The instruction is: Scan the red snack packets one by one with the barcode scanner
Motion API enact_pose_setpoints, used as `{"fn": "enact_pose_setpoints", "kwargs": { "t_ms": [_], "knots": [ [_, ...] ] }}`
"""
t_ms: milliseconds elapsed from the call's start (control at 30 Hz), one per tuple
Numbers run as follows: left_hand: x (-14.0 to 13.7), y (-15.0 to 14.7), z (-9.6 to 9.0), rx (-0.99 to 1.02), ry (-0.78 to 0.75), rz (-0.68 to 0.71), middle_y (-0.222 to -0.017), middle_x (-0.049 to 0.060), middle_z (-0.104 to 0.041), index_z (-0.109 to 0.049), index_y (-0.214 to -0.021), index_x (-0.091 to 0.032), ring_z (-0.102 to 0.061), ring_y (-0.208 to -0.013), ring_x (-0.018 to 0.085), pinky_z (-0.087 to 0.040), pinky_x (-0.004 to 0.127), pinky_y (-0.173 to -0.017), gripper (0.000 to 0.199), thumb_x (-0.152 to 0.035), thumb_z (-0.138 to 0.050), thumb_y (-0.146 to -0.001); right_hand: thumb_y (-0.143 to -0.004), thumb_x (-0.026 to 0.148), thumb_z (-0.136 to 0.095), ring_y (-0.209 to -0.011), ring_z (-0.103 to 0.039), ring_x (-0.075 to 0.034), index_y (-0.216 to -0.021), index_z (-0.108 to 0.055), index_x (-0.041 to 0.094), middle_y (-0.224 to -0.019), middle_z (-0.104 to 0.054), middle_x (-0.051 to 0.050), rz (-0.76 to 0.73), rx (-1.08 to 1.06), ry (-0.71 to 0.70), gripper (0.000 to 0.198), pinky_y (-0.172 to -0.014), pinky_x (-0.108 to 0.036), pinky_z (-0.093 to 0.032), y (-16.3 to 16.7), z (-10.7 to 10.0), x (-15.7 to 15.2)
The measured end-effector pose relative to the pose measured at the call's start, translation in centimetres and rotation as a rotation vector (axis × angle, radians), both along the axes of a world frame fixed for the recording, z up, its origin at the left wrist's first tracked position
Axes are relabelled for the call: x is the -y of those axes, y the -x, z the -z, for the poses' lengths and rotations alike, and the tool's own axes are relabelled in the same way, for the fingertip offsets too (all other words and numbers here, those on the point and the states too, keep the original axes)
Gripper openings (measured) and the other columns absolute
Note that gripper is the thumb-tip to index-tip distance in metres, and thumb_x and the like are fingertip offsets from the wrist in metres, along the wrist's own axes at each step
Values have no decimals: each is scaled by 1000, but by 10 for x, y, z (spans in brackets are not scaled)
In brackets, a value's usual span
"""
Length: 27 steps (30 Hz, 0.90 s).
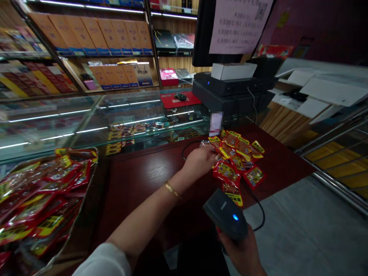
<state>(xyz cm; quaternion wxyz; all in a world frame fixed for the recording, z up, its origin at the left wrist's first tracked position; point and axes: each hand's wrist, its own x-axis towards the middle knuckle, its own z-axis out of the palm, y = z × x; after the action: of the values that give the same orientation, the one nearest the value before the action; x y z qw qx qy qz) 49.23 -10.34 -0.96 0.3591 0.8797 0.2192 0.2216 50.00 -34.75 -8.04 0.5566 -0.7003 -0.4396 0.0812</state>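
Holding scanner (225, 214) in right hand (243, 253), fingers wrapping its grip; it's hanging over the table's (152, 172) near edge, nose pointing left. Left hand (201, 159) is touching or almost touching the packets (227, 170), fingers bunching together; can't tell if they're pinching one. Packets are lying in a loose, overlapping spread toward the table's right corner, one lying close to the near edge. My read on handling: going one packet at a time, pinching by an end strip, keeping film flat and fingertips off any printed code is probably working best. Film is likely being slippery, so neighbours could be sliding off that edge. Cable (263, 214) is looping past it too; worth keeping clear.
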Motion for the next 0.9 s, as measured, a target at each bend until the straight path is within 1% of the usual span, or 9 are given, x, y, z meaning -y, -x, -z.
{"fn": "enact_pose_setpoints", "kwargs": {
  "t_ms": [100, 233, 367, 433, 500, 600, 700, 800, 900],
  "knots": [
    [14, 103, 2, 102, -40, -211, -111, 7, -80, -75, -119, -22, -75, -96, 21, -57, 31, -89, 29, -23, -58, -95, -86, 43, -75, -53, -75, -23, -79, -78, 23, -66, -79, -3, -88, -55, 69, 21, -55, -27, -65, 7, 8, -5],
    [28, 242, -9, 124, -214, -647, -108, 5, -80, -76, -111, -22, -74, -96, 20, -56, 30, -91, 23, -26, -59, -97, -83, 56, -78, -64, -79, -27, -83, -80, 21, -73, -82, -8, -123, -161, 139, 35, -67, -31, -67, 19, 18, -13],
    [33, 360, -26, -181, -491, -1123, -111, 9, -79, -77, -113, -21, -71, -106, 28, -52, 42, -101, 28, -34, -60, -95, -83, 62, -76, -66, -79, -28, -79, -81, 21, -73, -81, -9, -191, -144, 198, 41, -68, -30, -66, 31, 22, -25],
    [31, 399, -31, -398, -543, -1244, -118, 13, -77, -76, -121, -19, -67, -116, 34, -48, 50, -106, 36, -37, -59, -94, -84, 63, -74, -66, -79, -28, -78, -80, 21, -73, -81, -8, -227, -121, 210, 43, -69, -31, -65, 37, 21, -29],
    [23, 421, -30, -534, -519, -1252, -127, 16, -74, -72, -129, -18, -63, -124, 36, -46, 52, -108, 43, -39, -56, -95, -84, 65, -73, -66, -78, -28, -79, -80, 22, -73, -81, -8, -250, -92, 222, 44, -67, -31, -64, 42, 20, -30],
    [4, 426, -21, -614, -471, -1149, -139, 16, -68, -68, -136, -17, -57, -135, 36, -42, 53, -114, 49, -35, -57, -92, -85, 65, -71, -65, -78, -28, -80, -80, 22, -74, -82, -8, -268, -30, 238, 45, -68, -32, -63, 45, 24, -28],
    [-12, 418, -13, -639, -435, -1065, -134, 13, -73, -76, -122, -21, -58, -136, 36, -37, 57, -117, 39, -26, -57, -89, -86, 63, -70, -65, -78, -29, -80, -81, 23, -74, -82, -8, -263, 32, 253, 42, -69, -34, -63, 42, 30, -25],
    [-11, 410, -16, -476, -414, -1084, -118, 12, -79, -81, -94, -22, -68, -122, 33, -43, 52, -112, 25, -32, -59, -91, -88, 62, -68, -66, -79, -29, -80, -81, 24, -73, -82, -8, -257, 79, 256, 40, -70, -35, -63, 37, 34, -20],
    [9, 400, -27, -109, -404, -1271, -108, 9, -81, -80, -94, -21, -73, -105, 28, -53, 41, -99, 30, -45, -62, -93, -89, 61, -67, -65, -78, -30, -75, -79, 24, -69, -80, -7, -217, 127, 266, 41, -66, -35, -62, 32, 36, -18]
  ]
}}
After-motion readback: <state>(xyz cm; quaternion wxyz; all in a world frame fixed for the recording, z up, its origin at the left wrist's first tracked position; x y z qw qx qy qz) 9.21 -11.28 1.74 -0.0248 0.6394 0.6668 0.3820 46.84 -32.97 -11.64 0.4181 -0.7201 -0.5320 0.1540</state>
